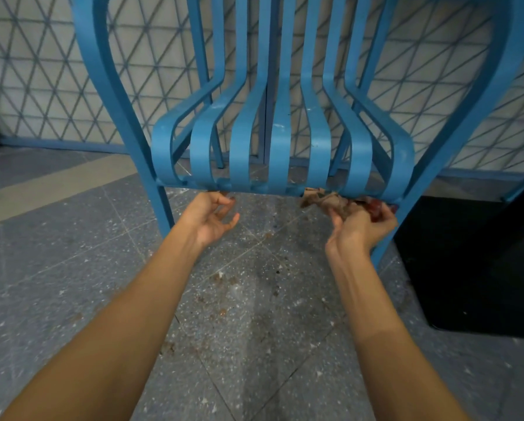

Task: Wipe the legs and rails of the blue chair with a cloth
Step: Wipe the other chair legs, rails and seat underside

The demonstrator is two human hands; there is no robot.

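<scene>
The blue metal chair [280, 147] stands in front of me, its curved slats bending down to a front rail [254, 187]. My right hand [362, 227] grips a crumpled brownish cloth [324, 202] and holds it against the underside of the front rail near the right leg [389, 247]. My left hand [212, 220] is just below the rail near the left leg [163, 208], palm up, with loosely curled fingers whose tips reach the rail's lower edge; it holds nothing.
The floor [72, 268] is grey speckled stone tile with brown dirt spots under the chair. A blue mesh fence panel [41, 86] runs behind the chair. A dark block [479, 262] sits at the right beside the right leg.
</scene>
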